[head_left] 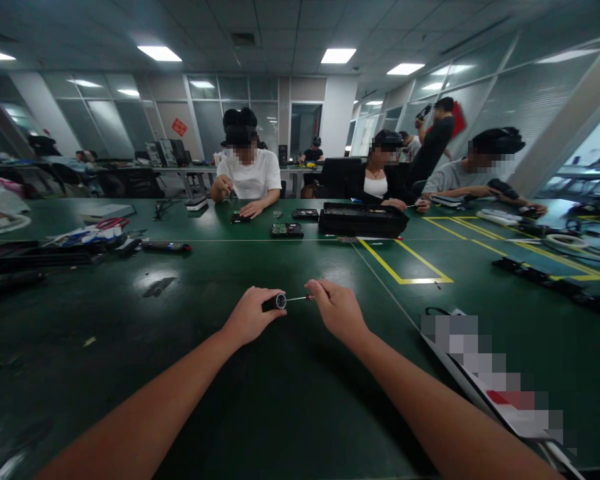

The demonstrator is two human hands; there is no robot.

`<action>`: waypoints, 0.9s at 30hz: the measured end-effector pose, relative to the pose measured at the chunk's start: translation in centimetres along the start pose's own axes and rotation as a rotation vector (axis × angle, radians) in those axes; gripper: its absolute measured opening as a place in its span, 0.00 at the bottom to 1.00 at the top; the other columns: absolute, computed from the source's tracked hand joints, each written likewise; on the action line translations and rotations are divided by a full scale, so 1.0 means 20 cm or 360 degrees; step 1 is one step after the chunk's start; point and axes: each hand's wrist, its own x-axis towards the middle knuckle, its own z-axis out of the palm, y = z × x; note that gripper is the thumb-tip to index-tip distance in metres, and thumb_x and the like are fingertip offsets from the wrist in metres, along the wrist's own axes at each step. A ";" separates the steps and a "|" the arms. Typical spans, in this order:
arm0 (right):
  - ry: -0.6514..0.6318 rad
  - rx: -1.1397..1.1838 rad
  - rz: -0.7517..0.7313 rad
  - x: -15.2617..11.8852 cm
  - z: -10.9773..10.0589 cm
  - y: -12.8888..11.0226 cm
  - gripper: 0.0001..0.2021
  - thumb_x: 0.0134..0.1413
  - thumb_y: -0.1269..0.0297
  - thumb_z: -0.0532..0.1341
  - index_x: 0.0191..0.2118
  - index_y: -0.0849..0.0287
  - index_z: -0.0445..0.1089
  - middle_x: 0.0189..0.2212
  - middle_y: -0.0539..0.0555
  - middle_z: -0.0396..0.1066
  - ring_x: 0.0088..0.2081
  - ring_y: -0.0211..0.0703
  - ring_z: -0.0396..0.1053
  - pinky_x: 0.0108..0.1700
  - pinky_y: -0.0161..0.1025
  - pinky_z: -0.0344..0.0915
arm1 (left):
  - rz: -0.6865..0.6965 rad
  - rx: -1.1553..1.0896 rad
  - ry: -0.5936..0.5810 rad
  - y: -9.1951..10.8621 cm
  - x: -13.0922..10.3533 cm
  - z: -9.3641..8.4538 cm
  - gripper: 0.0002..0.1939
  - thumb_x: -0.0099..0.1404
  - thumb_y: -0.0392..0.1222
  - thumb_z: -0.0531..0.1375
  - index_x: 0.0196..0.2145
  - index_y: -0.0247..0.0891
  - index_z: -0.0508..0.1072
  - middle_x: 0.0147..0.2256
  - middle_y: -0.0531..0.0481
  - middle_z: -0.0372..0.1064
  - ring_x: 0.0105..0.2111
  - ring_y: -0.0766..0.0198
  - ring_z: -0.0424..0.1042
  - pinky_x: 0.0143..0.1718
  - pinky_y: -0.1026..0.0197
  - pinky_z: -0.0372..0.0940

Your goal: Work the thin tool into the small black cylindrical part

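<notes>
Over the middle of the green table, my left hand (250, 315) is closed around a short black cylinder (269, 305) with a pale ring at its end, which faces to the right. What kind of thing it is I cannot make out for certain. My right hand (339, 311) pinches the red handle of a thin screwdriver (297, 299). The metal shaft points left, its tip at or very near the ringed end of the cylinder; whether they touch I cannot tell. Most of the screwdriver's handle is hidden by my fingers.
A black tray (363, 221) and a hard drive (287, 231) lie ahead, near co-workers seated across the table. Tools, including red-handled pliers (113, 224), are heaped at left. A white folder-like item (455, 363) lies by my right forearm; black parts (555, 283) line the right.
</notes>
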 end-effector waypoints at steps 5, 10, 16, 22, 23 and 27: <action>-0.0021 0.0172 0.0089 -0.01 0.01 0.00 0.19 0.63 0.56 0.53 0.57 0.54 0.65 0.26 0.50 0.74 0.21 0.42 0.64 0.26 0.40 0.57 | 0.0029 0.0048 -0.0045 0.00 0.00 0.01 0.18 0.62 0.45 0.65 0.51 0.47 0.74 0.46 0.51 0.74 0.45 0.55 0.69 0.52 0.50 0.59; -0.0117 0.0231 -0.0054 -0.02 0.01 0.01 0.14 0.63 0.60 0.54 0.51 0.54 0.67 0.31 0.51 0.73 0.30 0.43 0.69 0.33 0.40 0.62 | -0.0066 0.0018 0.0064 -0.01 0.00 0.00 0.19 0.62 0.47 0.65 0.51 0.45 0.75 0.44 0.50 0.74 0.43 0.55 0.69 0.45 0.54 0.62; -0.0131 0.0190 0.0185 0.00 0.02 0.02 0.19 0.65 0.51 0.50 0.53 0.54 0.67 0.28 0.51 0.73 0.23 0.42 0.66 0.27 0.40 0.59 | -0.0099 -0.0009 0.0085 -0.01 0.01 -0.01 0.19 0.62 0.46 0.65 0.52 0.45 0.74 0.43 0.50 0.74 0.43 0.56 0.69 0.46 0.53 0.61; -0.0012 0.0223 0.0030 -0.02 0.04 0.02 0.17 0.62 0.57 0.56 0.55 0.54 0.63 0.30 0.50 0.72 0.27 0.43 0.68 0.31 0.41 0.62 | -0.0082 0.0021 0.0048 -0.01 0.01 0.00 0.20 0.62 0.48 0.64 0.51 0.45 0.74 0.43 0.49 0.75 0.43 0.55 0.69 0.51 0.50 0.60; 0.0008 0.0231 -0.0001 -0.02 0.04 0.02 0.16 0.62 0.58 0.56 0.53 0.54 0.64 0.32 0.51 0.72 0.30 0.44 0.69 0.33 0.41 0.63 | -0.0088 0.0016 0.0058 -0.01 0.01 0.00 0.20 0.62 0.48 0.64 0.52 0.45 0.74 0.43 0.49 0.75 0.43 0.55 0.69 0.51 0.50 0.60; -0.0076 0.0226 0.0013 -0.01 0.03 0.02 0.12 0.63 0.54 0.55 0.44 0.54 0.69 0.30 0.51 0.72 0.31 0.44 0.70 0.32 0.40 0.61 | -0.0095 0.0032 0.0040 0.00 0.01 0.00 0.19 0.63 0.48 0.64 0.51 0.45 0.75 0.43 0.49 0.75 0.42 0.55 0.69 0.50 0.50 0.61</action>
